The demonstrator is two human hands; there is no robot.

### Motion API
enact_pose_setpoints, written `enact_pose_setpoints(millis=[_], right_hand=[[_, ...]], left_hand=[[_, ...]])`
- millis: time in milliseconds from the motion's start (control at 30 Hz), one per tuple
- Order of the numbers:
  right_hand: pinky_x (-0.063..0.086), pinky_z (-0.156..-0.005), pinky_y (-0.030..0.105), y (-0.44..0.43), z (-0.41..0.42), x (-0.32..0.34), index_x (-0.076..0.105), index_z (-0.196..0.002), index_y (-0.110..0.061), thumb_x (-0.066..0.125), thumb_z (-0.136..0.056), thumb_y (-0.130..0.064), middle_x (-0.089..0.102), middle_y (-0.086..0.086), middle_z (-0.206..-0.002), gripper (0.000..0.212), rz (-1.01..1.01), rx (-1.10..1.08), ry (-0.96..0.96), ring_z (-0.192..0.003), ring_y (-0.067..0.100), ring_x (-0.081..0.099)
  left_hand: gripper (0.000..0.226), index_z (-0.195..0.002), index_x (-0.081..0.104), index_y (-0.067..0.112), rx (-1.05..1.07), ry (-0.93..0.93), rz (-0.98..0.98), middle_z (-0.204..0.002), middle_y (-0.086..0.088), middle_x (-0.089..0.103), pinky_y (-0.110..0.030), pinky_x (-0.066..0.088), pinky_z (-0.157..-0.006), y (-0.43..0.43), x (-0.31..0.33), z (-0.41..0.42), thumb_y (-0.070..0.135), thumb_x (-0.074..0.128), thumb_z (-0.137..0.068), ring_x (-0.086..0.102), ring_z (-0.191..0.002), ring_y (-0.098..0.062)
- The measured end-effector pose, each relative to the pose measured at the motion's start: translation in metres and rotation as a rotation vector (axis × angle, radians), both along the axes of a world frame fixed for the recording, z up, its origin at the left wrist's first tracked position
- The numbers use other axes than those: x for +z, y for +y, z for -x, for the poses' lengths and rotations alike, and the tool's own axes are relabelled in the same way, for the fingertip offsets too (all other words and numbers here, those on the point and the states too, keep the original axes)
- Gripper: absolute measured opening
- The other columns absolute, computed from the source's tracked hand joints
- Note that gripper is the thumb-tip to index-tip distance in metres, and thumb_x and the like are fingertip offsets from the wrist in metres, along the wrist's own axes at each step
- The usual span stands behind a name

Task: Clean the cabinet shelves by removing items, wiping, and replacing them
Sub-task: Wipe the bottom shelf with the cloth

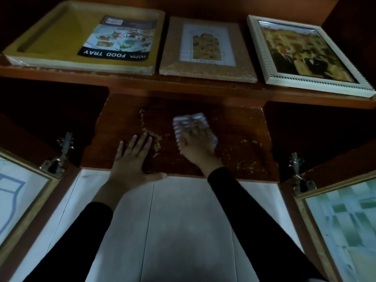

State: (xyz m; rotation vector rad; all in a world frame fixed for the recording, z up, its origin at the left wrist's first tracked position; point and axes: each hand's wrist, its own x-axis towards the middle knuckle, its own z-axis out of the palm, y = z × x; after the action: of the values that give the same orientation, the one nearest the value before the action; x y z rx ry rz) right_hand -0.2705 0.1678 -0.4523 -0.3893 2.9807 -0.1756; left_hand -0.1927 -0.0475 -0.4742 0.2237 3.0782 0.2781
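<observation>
My right hand (196,146) presses a blue-and-white checked cloth (190,121) flat on the lower wooden shelf (240,143); its fingers look blurred. To its left, my left hand (130,159) rests flat with fingers spread near the shelf's front edge. Pale crumbs and dust (151,137) lie in a streak between the hands. On the shelf above lie a yellow food tray (61,41) in wrapping, a brown picture frame (207,51) and a white picture frame (305,51).
Two cabinet doors stand open, the left door (18,196) and the right door (341,226), each with a metal hinge (59,157). White floor tiles (183,220) lie below the shelf edge. Dark recesses flank the shelf.
</observation>
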Motion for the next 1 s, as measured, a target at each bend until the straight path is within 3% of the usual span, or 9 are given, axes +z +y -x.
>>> enact_pose_setpoints(millis=[67,167,333,433,533,700,833,933,1000], right_hand=[[0.004,-0.121,0.043,-0.005,-0.03,-0.006,0.019,-0.154,-0.036,0.016,-0.1,-0.046,0.009,0.003,-0.164,0.055,0.063,0.127,0.039,-0.151,0.024,0.007],[0.015,-0.121,0.042,0.038,-0.056,-0.016,0.029,-0.152,-0.037,0.015,-0.099,-0.049,0.021,0.002,-0.162,0.056,0.059,0.073,0.091,-0.149,0.025,0.018],[0.007,-0.121,0.047,0.133,-0.015,-0.015,0.005,-0.154,-0.037,-0.003,-0.089,-0.055,0.007,0.007,-0.164,0.068,-0.028,-0.329,0.046,-0.15,0.03,0.008],[-0.001,-0.12,0.046,0.15,0.019,-0.007,0.007,-0.156,-0.034,0.018,-0.103,-0.045,0.0,0.009,-0.164,0.055,0.021,-0.485,0.029,-0.15,0.034,0.0],[-0.005,-0.12,0.047,0.137,0.053,0.003,0.002,-0.156,-0.033,0.019,-0.105,-0.042,-0.008,0.009,-0.164,0.055,0.016,-0.534,-0.051,-0.15,0.033,-0.007],[-0.001,-0.121,0.048,0.058,0.07,0.002,-0.003,-0.156,-0.027,0.016,-0.103,-0.041,-0.01,0.01,-0.163,0.058,-0.029,-0.262,-0.064,-0.15,0.033,-0.005],[-0.005,-0.121,0.043,-0.012,0.028,-0.004,0.008,-0.156,-0.034,0.019,-0.104,-0.044,-0.004,0.004,-0.165,0.054,0.013,0.064,-0.016,-0.151,0.025,-0.004],[-0.01,-0.121,0.039,-0.008,-0.014,-0.008,0.012,-0.156,-0.037,0.018,-0.104,-0.046,-0.003,-0.002,-0.165,0.052,0.049,0.195,0.042,-0.151,0.021,-0.008],[-0.002,-0.122,0.038,0.023,-0.024,-0.011,0.018,-0.155,-0.035,0.012,-0.102,-0.049,0.006,0.0,-0.165,0.055,0.055,0.143,0.076,-0.151,0.022,0.002]], left_hand=[[0.128,-0.158,-0.001,0.029,0.003,0.002,0.007,-0.163,0.011,-0.009,-0.045,-0.011,-0.121,-0.001,-0.002,0.001,0.103,0.021,-0.056,-0.011,-0.151,-0.013],[0.128,-0.158,-0.001,0.029,0.003,-0.001,-0.012,-0.161,0.013,-0.012,-0.045,-0.012,-0.121,-0.002,-0.002,0.0,0.103,0.021,-0.056,-0.013,-0.15,-0.012],[0.128,-0.156,-0.012,0.03,-0.005,-0.026,0.019,-0.163,0.01,-0.016,-0.044,-0.016,-0.12,-0.001,-0.002,0.001,0.104,0.017,-0.056,-0.022,-0.149,-0.012],[0.128,-0.155,-0.016,0.031,-0.008,-0.05,0.026,-0.163,0.01,-0.02,-0.046,-0.016,-0.12,-0.002,-0.001,0.002,0.105,0.016,-0.056,-0.025,-0.148,-0.013],[0.128,-0.155,-0.017,0.03,-0.015,-0.058,0.05,-0.162,0.008,-0.022,-0.049,-0.013,-0.121,-0.001,0.001,0.002,0.104,0.015,-0.056,-0.025,-0.148,-0.015],[0.129,-0.157,-0.009,0.028,-0.041,-0.029,0.093,-0.163,0.008,-0.016,-0.048,-0.008,-0.122,-0.001,0.006,0.006,0.106,0.01,-0.055,-0.018,-0.15,-0.016],[0.129,-0.158,-0.004,0.029,-0.067,-0.016,0.074,-0.164,0.009,-0.01,-0.045,-0.009,-0.122,-0.002,0.007,0.009,0.105,0.013,-0.055,-0.013,-0.151,-0.014],[0.125,-0.158,0.001,0.029,-0.063,0.011,0.033,-0.165,0.009,-0.006,-0.043,-0.005,-0.123,-0.003,0.001,0.005,0.104,0.018,-0.059,-0.01,-0.151,-0.014],[0.123,-0.158,0.001,0.029,-0.066,0.01,0.021,-0.165,0.009,-0.007,-0.042,-0.005,-0.123,-0.004,0.001,0.004,0.103,0.021,-0.061,-0.011,-0.151,-0.014]])
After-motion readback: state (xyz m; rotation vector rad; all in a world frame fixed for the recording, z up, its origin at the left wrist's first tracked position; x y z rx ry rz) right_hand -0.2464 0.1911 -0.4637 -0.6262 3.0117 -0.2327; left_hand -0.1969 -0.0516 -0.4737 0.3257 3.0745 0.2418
